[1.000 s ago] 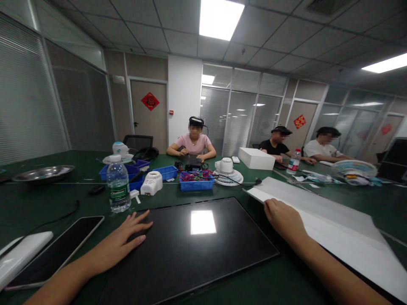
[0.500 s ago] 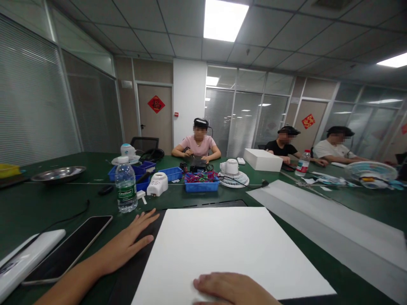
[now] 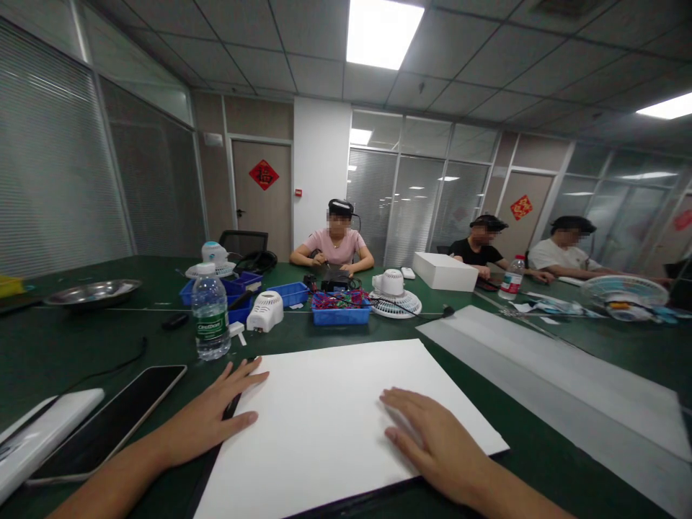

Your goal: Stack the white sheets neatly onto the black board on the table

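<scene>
A large white sheet of paper (image 3: 324,425) lies in front of me over a black board (image 3: 373,497), whose dark edge shows along the left and near sides. My left hand (image 3: 221,407) rests at the sheet's left edge, fingers spread, the tips on the paper. Over the right part of the sheet is my right hand (image 3: 432,436), its fingers stretched out and pointing left and away. It holds nothing. Whether its palm presses on the paper, I cannot tell.
Left of me lie a phone (image 3: 111,422) and a white device (image 3: 48,440) with a cable. A water bottle (image 3: 210,313) stands beyond my left hand. Blue trays (image 3: 340,315), fan parts (image 3: 394,295) and a long translucent sheet (image 3: 562,389) lie beyond and right. Several people sit across the table.
The white sheet has shifted left and turned over the black board, covering its far edge. My right hand has moved forward and right from the near edge; my left hand now touches the paper.
</scene>
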